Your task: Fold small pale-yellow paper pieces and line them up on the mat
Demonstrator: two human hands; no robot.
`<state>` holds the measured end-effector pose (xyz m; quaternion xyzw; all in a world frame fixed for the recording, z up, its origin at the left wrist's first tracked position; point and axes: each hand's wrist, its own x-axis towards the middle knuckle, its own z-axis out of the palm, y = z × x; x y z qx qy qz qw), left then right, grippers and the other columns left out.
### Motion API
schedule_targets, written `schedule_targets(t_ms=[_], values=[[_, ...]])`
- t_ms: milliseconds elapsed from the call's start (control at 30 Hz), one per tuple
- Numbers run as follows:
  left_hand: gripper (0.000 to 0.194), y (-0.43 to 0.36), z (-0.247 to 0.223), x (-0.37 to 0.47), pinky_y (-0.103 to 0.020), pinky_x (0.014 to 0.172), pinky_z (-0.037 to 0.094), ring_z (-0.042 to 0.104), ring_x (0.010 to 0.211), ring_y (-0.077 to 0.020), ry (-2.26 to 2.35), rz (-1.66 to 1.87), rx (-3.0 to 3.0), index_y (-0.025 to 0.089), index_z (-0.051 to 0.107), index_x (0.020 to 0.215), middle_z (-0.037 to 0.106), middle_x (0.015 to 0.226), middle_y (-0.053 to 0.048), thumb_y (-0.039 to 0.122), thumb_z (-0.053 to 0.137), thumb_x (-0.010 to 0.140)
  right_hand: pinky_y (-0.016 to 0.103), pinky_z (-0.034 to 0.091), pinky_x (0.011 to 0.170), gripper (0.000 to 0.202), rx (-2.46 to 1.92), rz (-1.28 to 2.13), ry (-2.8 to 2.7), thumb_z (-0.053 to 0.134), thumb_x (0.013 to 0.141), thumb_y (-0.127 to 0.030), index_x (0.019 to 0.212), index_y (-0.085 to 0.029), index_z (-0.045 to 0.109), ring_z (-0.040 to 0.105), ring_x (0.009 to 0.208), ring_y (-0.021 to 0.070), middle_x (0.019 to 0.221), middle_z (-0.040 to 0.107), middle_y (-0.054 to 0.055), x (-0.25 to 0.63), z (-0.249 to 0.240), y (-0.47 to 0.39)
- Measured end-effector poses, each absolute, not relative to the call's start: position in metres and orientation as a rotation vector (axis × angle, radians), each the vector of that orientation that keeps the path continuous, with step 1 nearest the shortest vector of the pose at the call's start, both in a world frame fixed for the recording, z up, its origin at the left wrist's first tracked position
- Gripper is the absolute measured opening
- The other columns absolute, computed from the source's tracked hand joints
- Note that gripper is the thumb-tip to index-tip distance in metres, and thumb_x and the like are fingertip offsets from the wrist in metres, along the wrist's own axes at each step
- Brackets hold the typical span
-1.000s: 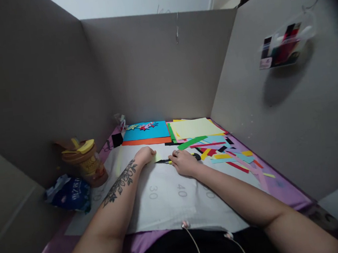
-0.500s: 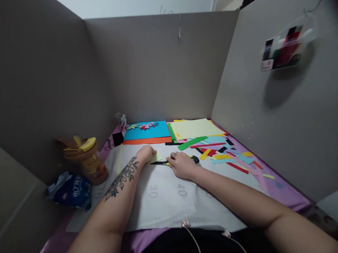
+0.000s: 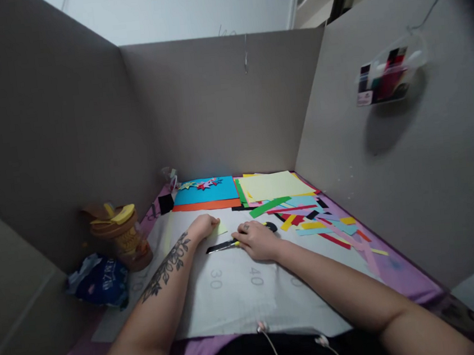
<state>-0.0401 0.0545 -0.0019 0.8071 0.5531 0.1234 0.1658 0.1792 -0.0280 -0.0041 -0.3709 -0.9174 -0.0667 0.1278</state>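
My left hand (image 3: 203,226) is closed, its fingers pinched at a small pale yellow-green piece of paper (image 3: 221,229) on the white mat (image 3: 237,299). My right hand (image 3: 259,240) is wrapped around a black and yellow utility knife (image 3: 222,246). The knife's blade is out and points left, a little nearer to me than the paper and apart from it. The rounded black end of the knife shows past my right hand. Part of the paper is hidden under my left fingers.
Coloured paper strips (image 3: 294,209) lie scattered to the right. Behind are a pale yellow sheet stack (image 3: 275,184) and a blue sheet (image 3: 205,195) bearing several paper stars (image 3: 204,185). A brown cup (image 3: 122,237) and blue packet (image 3: 99,282) stand left. Grey partitions (image 3: 221,106) enclose the table.
The utility knife's blade has swung away from the paper, towards me. My left hand stays at the paper. The whole view has tilted up slightly.
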Motion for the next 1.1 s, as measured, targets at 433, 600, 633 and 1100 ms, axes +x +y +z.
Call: schedule_targets(t_ms=[433, 600, 633, 1100], values=[[0.050, 0.054, 0.019, -0.056, -0.023, 0.054, 0.041, 0.061, 0.073, -0.0203, 1.563, -0.056, 2.197, 0.017, 0.060, 0.095, 0.065, 0.091, -0.006, 0.039, 0.072, 0.052, 0.030, 0.042, 0.085, 0.034, -1.459, -0.085, -2.104, 0.042, 0.089, -0.027, 0.118, -0.018, 0.058, 0.054, 0.095, 0.0194, 0.099, 0.057, 0.008, 0.258, -0.014, 0.020], [0.019, 0.040, 0.023, -0.058, -0.022, 0.050, 0.037, 0.056, 0.063, -0.0148, 1.416, 0.187, 2.195, 0.016, 0.059, 0.071, 0.062, 0.070, 0.000, 0.034, 0.061, 0.065, 0.030, 0.042, 0.086, 0.034, -1.347, -0.061, -2.115, 0.042, 0.089, -0.025, 0.119, -0.019, 0.057, 0.053, 0.096, 0.0194, 0.099, 0.057, 0.008, 0.250, -0.010, 0.015], [0.018, 0.038, 0.024, -0.057, -0.022, 0.052, 0.039, 0.056, 0.063, -0.0143, 1.371, 0.354, 2.172, 0.016, 0.059, 0.070, 0.061, 0.069, 0.000, 0.034, 0.058, 0.068, 0.031, 0.042, 0.086, 0.035, -1.329, -0.079, -2.098, 0.042, 0.088, -0.025, 0.119, -0.019, 0.056, 0.052, 0.096, 0.0197, 0.100, 0.056, 0.008, 0.249, -0.008, 0.014], [0.008, 0.032, 0.030, -0.051, -0.029, 0.076, 0.048, 0.060, 0.083, -0.0174, 1.106, 1.427, 1.874, 0.017, 0.066, 0.072, 0.066, 0.082, -0.005, 0.024, 0.063, 0.068, 0.044, 0.033, 0.093, 0.043, -1.219, -0.411, -1.963, 0.046, 0.084, -0.026, 0.127, -0.024, 0.052, 0.046, 0.104, 0.0278, 0.108, 0.052, 0.011, 0.248, 0.003, -0.007]])
